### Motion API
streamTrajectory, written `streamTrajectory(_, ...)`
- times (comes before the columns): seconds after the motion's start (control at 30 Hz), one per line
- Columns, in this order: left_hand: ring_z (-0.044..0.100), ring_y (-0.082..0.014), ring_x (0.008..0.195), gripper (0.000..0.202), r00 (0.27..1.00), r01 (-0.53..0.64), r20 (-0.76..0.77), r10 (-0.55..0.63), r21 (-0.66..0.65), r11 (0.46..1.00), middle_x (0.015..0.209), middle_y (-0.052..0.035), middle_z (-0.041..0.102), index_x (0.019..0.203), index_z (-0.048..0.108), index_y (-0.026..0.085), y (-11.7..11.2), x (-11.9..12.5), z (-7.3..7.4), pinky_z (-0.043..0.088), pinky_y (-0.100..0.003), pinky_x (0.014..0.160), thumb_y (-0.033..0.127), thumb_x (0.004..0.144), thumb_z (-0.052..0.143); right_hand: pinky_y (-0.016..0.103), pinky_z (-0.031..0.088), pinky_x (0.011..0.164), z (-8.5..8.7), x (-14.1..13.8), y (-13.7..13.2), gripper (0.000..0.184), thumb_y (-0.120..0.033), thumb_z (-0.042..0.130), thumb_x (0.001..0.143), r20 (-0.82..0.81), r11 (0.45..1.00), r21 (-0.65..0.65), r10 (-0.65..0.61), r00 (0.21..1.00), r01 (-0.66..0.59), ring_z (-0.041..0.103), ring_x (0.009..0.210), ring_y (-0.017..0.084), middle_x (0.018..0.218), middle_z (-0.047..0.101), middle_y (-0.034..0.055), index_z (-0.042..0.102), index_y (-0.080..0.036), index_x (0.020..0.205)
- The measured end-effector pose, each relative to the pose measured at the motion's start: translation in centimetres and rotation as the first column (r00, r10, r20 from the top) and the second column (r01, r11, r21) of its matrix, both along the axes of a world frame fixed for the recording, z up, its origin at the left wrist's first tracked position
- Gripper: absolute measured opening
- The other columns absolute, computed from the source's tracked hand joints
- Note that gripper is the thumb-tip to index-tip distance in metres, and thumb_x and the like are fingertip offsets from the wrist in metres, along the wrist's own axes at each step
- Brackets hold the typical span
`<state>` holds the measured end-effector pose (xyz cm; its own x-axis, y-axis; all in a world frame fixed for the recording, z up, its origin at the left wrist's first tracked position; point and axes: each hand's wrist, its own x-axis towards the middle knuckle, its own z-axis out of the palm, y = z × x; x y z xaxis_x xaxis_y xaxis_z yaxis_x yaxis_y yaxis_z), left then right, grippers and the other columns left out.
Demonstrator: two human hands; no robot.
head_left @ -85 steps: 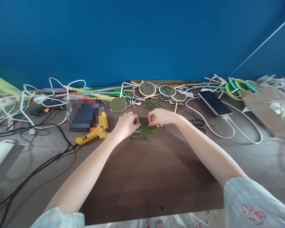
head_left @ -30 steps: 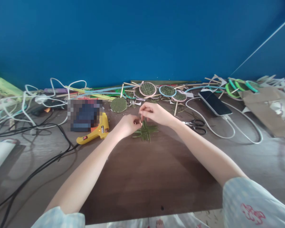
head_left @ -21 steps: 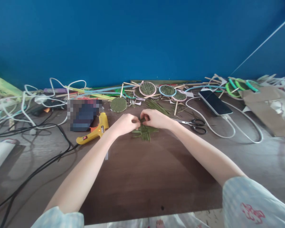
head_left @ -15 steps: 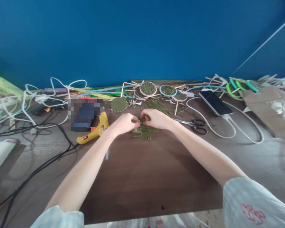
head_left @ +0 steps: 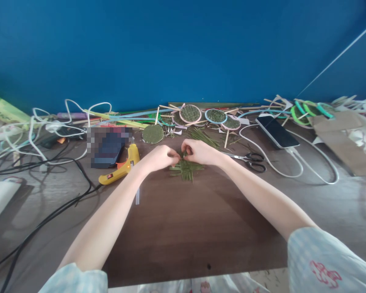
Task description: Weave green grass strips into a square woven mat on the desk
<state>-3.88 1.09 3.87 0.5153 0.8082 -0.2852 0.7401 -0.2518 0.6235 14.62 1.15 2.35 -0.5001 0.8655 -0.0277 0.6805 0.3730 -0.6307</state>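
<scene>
Flat green leaf strips [head_left: 186,169], crossed over and under in a small woven patch, lie on the brown table. My left hand [head_left: 164,158] is closed at the patch's upper left edge, fingertips pinched on the strips. From the other side, my right hand [head_left: 198,152] pinches strips at the upper edge, its thumb and finger close to the left fingertips. Both hands cover the top of the weave. Behind them lies a bundle of loose leaf strips [head_left: 205,136].
A yellow glue gun [head_left: 128,167] lies left, scissors [head_left: 250,160] right. Small round fans [head_left: 190,114] with stick handles are piled at the back by the blue wall. A phone [head_left: 277,131] with a white cable lies at right; black cables [head_left: 49,221] run along the left.
Almost nothing differs. Both hands stay pinched at the upper edge of the weave, with only a very slight shift of the fingers.
</scene>
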Motion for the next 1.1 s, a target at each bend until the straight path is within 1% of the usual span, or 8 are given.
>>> streamTrajectory(0.1,0.056,-0.0152,0.066,0.025,1.0,0.004,-0.011,-0.004,-0.001,1.0,0.072,-0.0007,0.068,0.062,0.064,0.018,0.0,0.0,0.1,0.038,-0.025,0.065,0.035,0.071,0.049,0.021,0.032,0.059,-0.1,0.0,0.0,0.018,-0.008,0.055,0.063,-0.055,0.998,0.057,0.035,0.998,-0.032,0.045,0.063,0.009,0.07,0.049,-0.0027,0.05,-0.017,0.078)
streamTrajectory(0.17,0.053,-0.0135,0.061,0.026,1.0,0.013,-0.018,-0.013,0.008,1.0,0.069,0.0,0.066,0.061,0.063,0.018,0.0,0.0,0.1,0.037,-0.025,0.063,0.036,0.072,0.049,0.021,0.033,0.061,0.0,-0.1,-0.1,0.015,-0.008,0.054,0.063,-0.095,0.994,0.102,0.053,0.994,-0.044,0.046,0.066,0.01,0.072,0.05,-0.0016,0.049,-0.017,0.074)
streamTrajectory(0.23,0.049,-0.0119,0.057,0.028,1.0,0.025,-0.017,-0.025,0.018,1.0,0.067,0.0001,0.065,0.058,0.061,0.017,0.0,0.0,0.2,0.035,-0.025,0.06,0.037,0.073,0.048,0.022,0.035,0.062,0.2,-0.1,-0.1,0.01,-0.009,0.054,0.065,-0.125,0.993,0.115,0.048,0.991,-0.034,0.047,0.067,0.01,0.073,0.053,-0.0009,0.049,-0.017,0.07)
streamTrajectory(0.43,0.041,-0.0101,0.052,0.029,0.999,0.052,0.009,-0.052,0.014,0.999,0.056,0.0023,0.056,0.055,0.057,0.017,0.1,-0.1,0.3,0.032,-0.024,0.057,0.038,0.074,0.048,0.022,0.035,0.06,0.9,0.5,-0.1,0.005,-0.013,0.056,0.067,-0.123,1.0,-0.007,0.026,0.992,-0.027,0.049,0.061,0.009,0.066,0.057,-0.0021,0.053,-0.016,0.067)
streamTrajectory(0.53,0.042,-0.0104,0.053,0.029,0.998,0.06,0.016,-0.06,0.009,0.998,0.056,0.0022,0.054,0.054,0.056,0.017,0.0,-0.1,0.4,0.032,-0.024,0.058,0.037,0.073,0.048,0.021,0.036,0.059,1.0,0.8,0.0,0.005,-0.012,0.057,0.066,-0.135,0.998,-0.026,0.045,0.99,-0.049,0.049,0.06,0.008,0.066,0.058,-0.0023,0.055,-0.016,0.068)
streamTrajectory(0.7,0.047,-0.012,0.057,0.028,0.998,0.056,0.027,-0.056,0.006,0.998,0.059,0.001,0.058,0.053,0.057,0.018,0.1,-0.1,0.5,0.033,-0.024,0.058,0.037,0.071,0.048,0.022,0.038,0.059,1.1,1.1,0.2,0.007,-0.014,0.057,0.065,-0.186,0.99,-0.089,0.095,0.978,-0.113,0.053,0.061,0.009,0.066,0.06,-0.0019,0.059,-0.016,0.071)
streamTrajectory(0.9,0.053,-0.0146,0.065,0.028,0.998,0.062,0.025,-0.063,0.009,0.998,0.067,-0.0005,0.064,0.053,0.06,0.018,0.3,-0.3,0.5,0.037,-0.024,0.062,0.038,0.07,0.051,0.022,0.038,0.058,1.3,0.6,-0.2,0.004,-0.014,0.057,0.066,-0.138,0.995,-0.089,0.039,0.99,-0.052,0.053,0.06,0.009,0.065,0.06,-0.0015,0.059,-0.016,0.07)
streamTrajectory(1.1,0.055,-0.0153,0.071,0.031,0.994,0.11,-0.007,-0.11,0.015,0.994,0.074,-0.0002,0.068,0.053,0.061,0.018,0.4,-0.4,0.9,0.04,-0.024,0.069,0.038,0.072,0.048,0.022,0.039,0.058,0.7,0.2,-0.2,0.005,-0.013,0.056,0.067,-0.136,0.995,-0.102,-0.01,0.991,-0.004,0.054,0.058,0.009,0.064,0.061,-0.0017,0.059,-0.016,0.07)
